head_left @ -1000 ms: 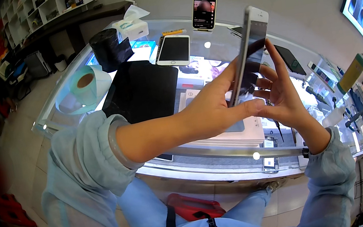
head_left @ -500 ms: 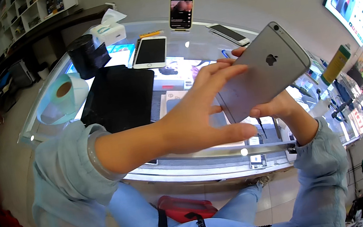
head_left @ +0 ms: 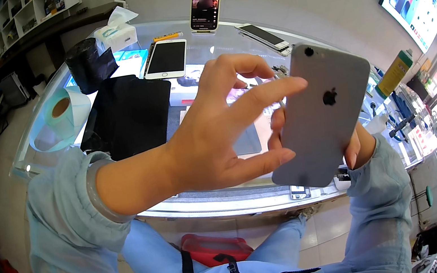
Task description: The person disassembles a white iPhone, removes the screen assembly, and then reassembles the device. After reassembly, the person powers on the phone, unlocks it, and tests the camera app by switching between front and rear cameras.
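Observation:
A grey smartphone (head_left: 325, 119) is held up over the glass counter, its back with a round camera lens facing me. My right hand (head_left: 358, 147) grips it from behind, with the thumb at one long edge and fingertips showing at the other. Most of that hand is hidden behind the phone. Close to the phone's left side is my left hand (head_left: 212, 132), its fingers spread and curved, with nothing between them. The left index fingertip overlaps the phone's edge; whether it touches, I cannot tell.
On the counter (head_left: 223, 204) lie a black mat (head_left: 129, 113), a white phone (head_left: 167, 59) and another phone (head_left: 263, 37). A lit phone (head_left: 205, 5) stands at the back. A tape roll (head_left: 61, 108), black roll (head_left: 87, 64) and tissue box (head_left: 118, 37) are left; a spray can (head_left: 393, 74) is right.
The grey phone has turned more upright and moved lower, its back now squarer to me. My right hand has shifted behind it. My left hand stays spread, with fingers more curled.

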### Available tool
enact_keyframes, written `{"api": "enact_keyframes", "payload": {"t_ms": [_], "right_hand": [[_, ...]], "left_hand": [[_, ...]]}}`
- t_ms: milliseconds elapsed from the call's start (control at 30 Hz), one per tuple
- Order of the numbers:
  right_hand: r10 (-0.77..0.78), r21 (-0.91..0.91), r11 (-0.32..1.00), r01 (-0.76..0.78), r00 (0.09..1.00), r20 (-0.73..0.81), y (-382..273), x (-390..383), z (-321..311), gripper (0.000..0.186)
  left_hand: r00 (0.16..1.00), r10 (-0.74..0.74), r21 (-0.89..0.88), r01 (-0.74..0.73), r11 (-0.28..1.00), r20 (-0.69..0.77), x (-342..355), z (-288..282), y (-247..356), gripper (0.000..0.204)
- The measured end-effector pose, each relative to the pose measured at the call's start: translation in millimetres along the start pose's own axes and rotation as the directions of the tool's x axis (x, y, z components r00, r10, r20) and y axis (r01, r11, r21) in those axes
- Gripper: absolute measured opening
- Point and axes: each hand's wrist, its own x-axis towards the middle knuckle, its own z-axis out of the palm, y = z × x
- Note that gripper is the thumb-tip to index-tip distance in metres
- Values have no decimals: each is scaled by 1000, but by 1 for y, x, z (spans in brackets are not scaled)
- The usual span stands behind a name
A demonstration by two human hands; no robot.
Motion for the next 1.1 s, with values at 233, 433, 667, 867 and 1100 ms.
{"api": "enact_keyframes", "payload": {"t_ms": [233, 433, 667, 867, 1100], "right_hand": [[-53, 56, 997, 47, 991, 122, 15, -3, 5, 98], [137, 124, 983, -135, 991, -9, 1, 3, 21, 96], [-48, 120, 992, 45, 999, 17, 16, 5, 17, 94], [78, 188, 981, -48, 985, -156, 4, 7, 39, 96], [67, 51, 996, -76, 985, 156, 2, 14, 12, 94]], "left_hand": [[997, 67, 93, -71, 993, 46, 0, -1, 5, 57], [997, 64, 167, -72, 983, 54, 2, -5, 6, 61], [996, 82, 194, -88, 977, 37, 4, -3, 7, 60], [995, 103, 212, -102, 972, 7, 3, -5, 6, 61], [999, 16, 253, -3, 968, -47, 5, -5, 9, 65]]}}
